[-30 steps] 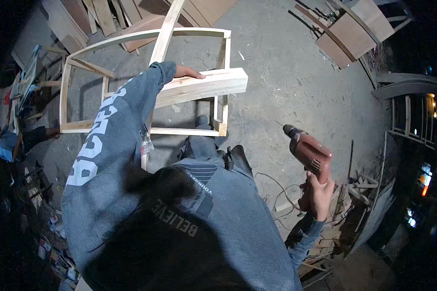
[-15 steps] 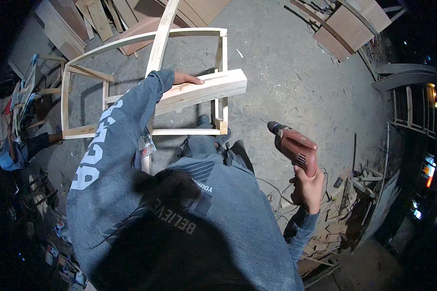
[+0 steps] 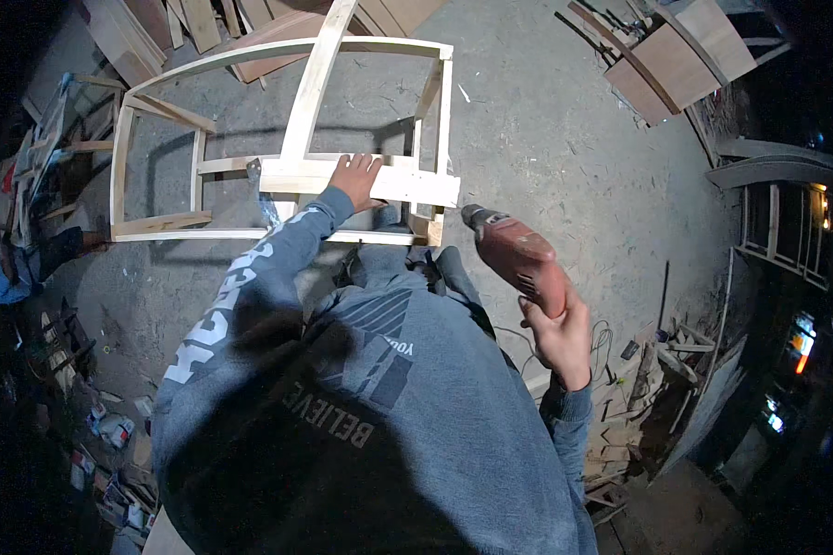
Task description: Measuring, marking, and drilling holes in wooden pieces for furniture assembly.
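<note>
My left hand is laid across a pale wooden beam, gripping it with fingers over its top and the thumb by the near edge. The beam lies crosswise over the right half of an open wooden frame, its right end by the frame's right side. My right hand is wrapped round the handle of a red power drill. The drill points up and left, its nose close to the beam's right end. A long wooden bar rises from the beam toward the top edge.
Boards and panels lie at the far left. Another person is at the left edge. A plywood piece with curved rails stands far right. Scrap wood and a loose cable lie to the right of my drill arm.
The beam has swung level and shifted left and nearer, over the frame. My left hand has moved onto its middle. The drill has moved left and up, toward the beam's end.
</note>
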A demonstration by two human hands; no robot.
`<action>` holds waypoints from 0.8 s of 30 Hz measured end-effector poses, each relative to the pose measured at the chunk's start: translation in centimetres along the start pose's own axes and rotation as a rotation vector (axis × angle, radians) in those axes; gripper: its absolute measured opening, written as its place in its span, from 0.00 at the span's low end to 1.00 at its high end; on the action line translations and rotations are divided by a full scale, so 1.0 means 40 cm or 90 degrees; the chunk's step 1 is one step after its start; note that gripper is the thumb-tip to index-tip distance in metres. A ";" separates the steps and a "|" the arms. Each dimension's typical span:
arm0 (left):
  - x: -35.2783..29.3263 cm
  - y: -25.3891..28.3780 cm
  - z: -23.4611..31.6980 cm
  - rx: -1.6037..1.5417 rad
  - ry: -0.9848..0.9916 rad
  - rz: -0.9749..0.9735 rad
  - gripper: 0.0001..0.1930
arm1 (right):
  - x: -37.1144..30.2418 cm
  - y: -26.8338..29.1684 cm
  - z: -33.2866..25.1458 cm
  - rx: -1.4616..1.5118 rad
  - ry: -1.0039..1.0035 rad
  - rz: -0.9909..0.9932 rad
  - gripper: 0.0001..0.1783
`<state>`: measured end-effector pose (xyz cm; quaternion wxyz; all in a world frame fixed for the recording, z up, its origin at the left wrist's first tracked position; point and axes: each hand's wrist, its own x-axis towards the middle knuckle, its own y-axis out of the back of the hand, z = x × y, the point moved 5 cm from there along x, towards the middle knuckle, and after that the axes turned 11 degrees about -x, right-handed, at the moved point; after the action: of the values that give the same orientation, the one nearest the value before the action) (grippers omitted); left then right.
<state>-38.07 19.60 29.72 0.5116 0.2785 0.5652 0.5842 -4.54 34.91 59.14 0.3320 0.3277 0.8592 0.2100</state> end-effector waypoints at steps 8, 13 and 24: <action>-0.040 0.157 0.068 -0.027 -0.019 0.057 0.45 | -0.009 0.019 -0.120 -0.022 0.024 -0.075 0.34; -0.056 0.199 0.090 -0.029 -0.022 0.061 0.44 | -0.010 0.023 -0.133 -0.033 0.024 -0.061 0.34; -0.073 0.219 0.092 -0.015 -0.007 0.025 0.46 | -0.002 0.037 -0.169 -0.064 0.015 -0.091 0.32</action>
<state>-36.27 19.74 39.49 0.5060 0.2869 0.5500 0.5993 -8.64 34.92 64.70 0.3524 0.2458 0.8726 0.2324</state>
